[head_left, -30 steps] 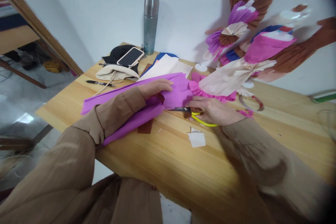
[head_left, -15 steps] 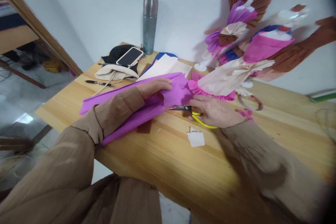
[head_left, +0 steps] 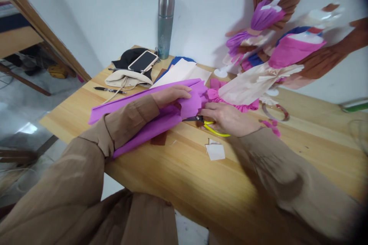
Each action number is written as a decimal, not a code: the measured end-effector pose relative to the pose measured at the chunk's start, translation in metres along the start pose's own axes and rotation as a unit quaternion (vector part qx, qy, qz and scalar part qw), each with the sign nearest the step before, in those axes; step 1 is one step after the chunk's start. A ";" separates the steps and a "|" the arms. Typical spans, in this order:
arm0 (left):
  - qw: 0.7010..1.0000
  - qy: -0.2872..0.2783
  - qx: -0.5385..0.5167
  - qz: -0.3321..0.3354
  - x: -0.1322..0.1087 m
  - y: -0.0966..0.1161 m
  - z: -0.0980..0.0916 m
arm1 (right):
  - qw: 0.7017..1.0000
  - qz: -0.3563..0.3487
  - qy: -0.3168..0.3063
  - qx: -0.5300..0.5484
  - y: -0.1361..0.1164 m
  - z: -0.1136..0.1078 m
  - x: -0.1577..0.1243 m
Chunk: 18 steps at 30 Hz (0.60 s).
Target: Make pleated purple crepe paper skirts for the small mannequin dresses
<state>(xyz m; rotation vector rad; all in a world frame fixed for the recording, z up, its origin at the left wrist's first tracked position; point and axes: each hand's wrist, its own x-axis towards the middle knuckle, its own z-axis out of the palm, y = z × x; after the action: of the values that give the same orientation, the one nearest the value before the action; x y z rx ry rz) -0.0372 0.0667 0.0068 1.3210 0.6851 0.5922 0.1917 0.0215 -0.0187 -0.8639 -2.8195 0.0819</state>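
A long folded sheet of purple crepe paper [head_left: 138, 113] lies across the wooden table [head_left: 184, 172]. My left hand [head_left: 171, 95] presses down on its right end, fingers curled over the paper. My right hand [head_left: 227, 118] grips yellow-handled scissors [head_left: 204, 123], whose dark blades point left into the paper's edge. A pink ruffled paper piece [head_left: 221, 99] lies just behind my right hand.
A phone [head_left: 143, 61] rests on a black and beige pouch, with a pen [head_left: 109, 90] beside it and a steel flask [head_left: 165, 26] by the wall. Paper fan decorations [head_left: 273, 34] lean at the back right. A white paper scrap [head_left: 215, 151] lies near the front.
My right hand and the scissors have shifted left along the edge of the purple paper. My left hand stays pressed on the sheet.
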 end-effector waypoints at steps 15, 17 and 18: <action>0.999 0.002 -0.040 -0.011 0.004 -0.001 -0.008 | 0.999 0.002 -0.016 -0.041 -0.007 -0.004 -0.006; 1.000 0.005 -0.026 -0.017 0.002 0.003 -0.010 | 0.998 0.027 -0.025 -0.045 -0.013 -0.006 -0.009; 1.000 0.006 -0.016 -0.018 0.001 0.007 -0.011 | 0.998 0.040 -0.030 -0.041 -0.017 -0.006 -0.010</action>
<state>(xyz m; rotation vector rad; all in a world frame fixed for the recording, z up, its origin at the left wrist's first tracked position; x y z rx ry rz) -0.0450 0.0757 0.0119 1.2745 0.7049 0.5804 0.1916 0.0018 -0.0125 -1.0072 -2.8610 0.0033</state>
